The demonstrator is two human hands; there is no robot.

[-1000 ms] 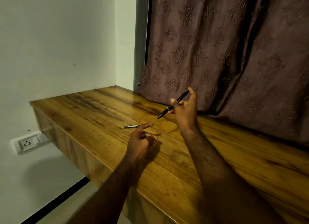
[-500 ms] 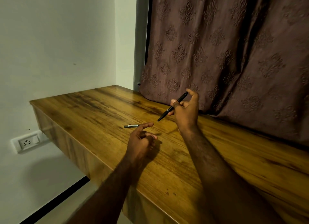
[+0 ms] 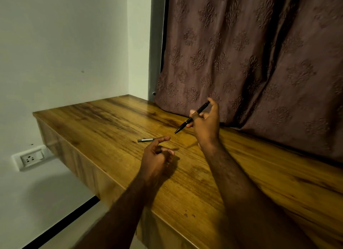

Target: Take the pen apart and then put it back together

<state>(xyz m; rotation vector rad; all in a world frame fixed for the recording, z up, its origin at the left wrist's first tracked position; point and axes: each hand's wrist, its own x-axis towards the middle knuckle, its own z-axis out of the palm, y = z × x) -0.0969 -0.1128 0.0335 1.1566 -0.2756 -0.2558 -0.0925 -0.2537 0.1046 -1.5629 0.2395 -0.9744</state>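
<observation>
A slim black pen body [image 3: 191, 118] is held above the wooden desk by my right hand [image 3: 207, 125], pinched between thumb and fingers, with its tip pointing down and left. A short grey pen part [image 3: 145, 140] lies flat on the desk [image 3: 104, 130]. My left hand [image 3: 156, 156] rests on the desk just right of that part, fingers loosely curled with the index finger stretched out beside the part's right end; I see nothing held in it.
A brown patterned curtain [image 3: 250, 59] hangs behind the desk on the right. A white wall is at the left, with a wall socket [image 3: 30, 158] below the desk. The desk's front edge [image 3: 89, 167] drops off to the floor.
My right hand has shifted slightly, tilting the pen a little. My left hand and the grey part have stayed where they were.
</observation>
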